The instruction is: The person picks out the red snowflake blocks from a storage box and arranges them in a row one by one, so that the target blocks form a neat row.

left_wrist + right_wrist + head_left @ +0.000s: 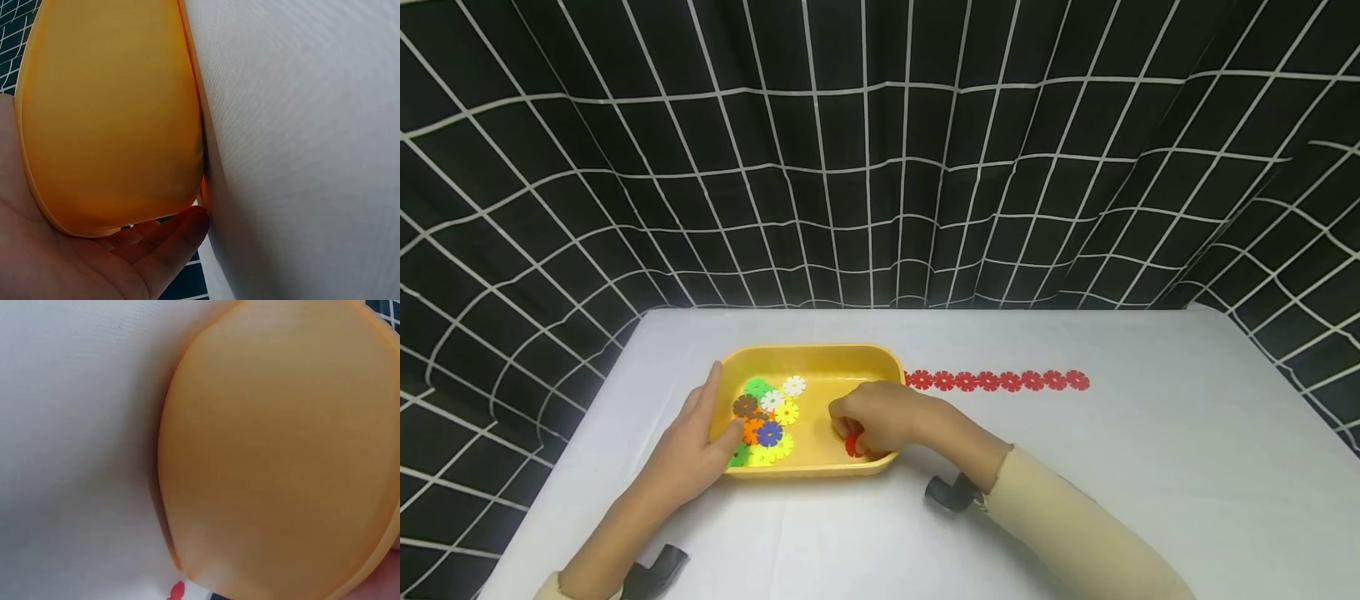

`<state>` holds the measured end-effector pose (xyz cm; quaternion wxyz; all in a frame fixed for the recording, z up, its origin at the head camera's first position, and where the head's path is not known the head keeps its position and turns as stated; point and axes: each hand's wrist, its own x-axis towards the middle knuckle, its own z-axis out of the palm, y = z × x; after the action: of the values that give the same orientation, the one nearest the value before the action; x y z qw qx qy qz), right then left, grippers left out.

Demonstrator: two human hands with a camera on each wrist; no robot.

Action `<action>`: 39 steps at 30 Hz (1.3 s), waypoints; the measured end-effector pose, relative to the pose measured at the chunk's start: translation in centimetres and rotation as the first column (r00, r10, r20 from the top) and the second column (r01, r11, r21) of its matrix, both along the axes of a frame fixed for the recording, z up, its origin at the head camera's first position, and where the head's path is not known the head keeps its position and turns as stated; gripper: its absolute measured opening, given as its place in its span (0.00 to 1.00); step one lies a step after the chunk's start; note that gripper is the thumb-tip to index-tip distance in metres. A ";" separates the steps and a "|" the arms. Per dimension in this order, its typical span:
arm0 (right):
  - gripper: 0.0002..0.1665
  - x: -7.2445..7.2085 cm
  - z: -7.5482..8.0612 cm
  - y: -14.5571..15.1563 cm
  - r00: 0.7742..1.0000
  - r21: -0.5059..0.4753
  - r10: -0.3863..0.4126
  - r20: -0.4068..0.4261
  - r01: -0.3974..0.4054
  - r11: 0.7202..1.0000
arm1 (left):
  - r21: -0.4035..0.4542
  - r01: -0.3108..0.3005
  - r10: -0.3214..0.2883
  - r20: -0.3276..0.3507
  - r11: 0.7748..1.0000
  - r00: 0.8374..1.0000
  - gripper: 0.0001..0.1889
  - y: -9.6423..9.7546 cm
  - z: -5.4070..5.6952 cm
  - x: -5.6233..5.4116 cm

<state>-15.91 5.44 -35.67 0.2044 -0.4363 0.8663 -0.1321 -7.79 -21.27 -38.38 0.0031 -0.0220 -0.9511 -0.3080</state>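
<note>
A shallow yellow plastic tray stands on the table. My left hand grips its left end, thumb over the rim and fingers along the outside; the left wrist view shows the fingers against the tray's end wall. Inside the tray's right end, my right hand pinches a red snowflake disc, partly hidden by the fingers. Loose snowflake discs in blue, orange, yellow, green, white and brown lie in the tray's left half. The right wrist view mostly shows the tray's outer wall.
A straight row of red snowflake discs lies to the right of the tray, its left end partly hidden by the tray. The table has a white cloth. Behind it hangs a black curtain with a white grid.
</note>
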 end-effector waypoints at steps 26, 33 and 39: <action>0.11 -0.6 0.0 0.5 0.994 -0.210 -0.019 0.105 0.041 0.977 | 0.005 -0.005 0.005 0.006 1.000 1.000 0.45 0.1 -0.1 0.1; 0.10 -0.5 0.1 0.6 0.996 -0.214 -0.011 0.085 0.029 0.976 | 0.006 0.000 0.000 -0.001 1.000 1.000 0.45 0.0 0.0 0.0; 0.09 -0.6 0.2 0.5 0.993 -0.219 -0.032 0.111 0.056 0.974 | 0.002 0.002 -0.002 -0.002 1.000 1.000 0.45 0.0 0.0 0.0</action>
<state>-16.47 5.97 -35.45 0.1974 -0.4292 0.8434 -0.2559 -7.77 -21.31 -38.37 0.0037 -0.0233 -0.9508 -0.3089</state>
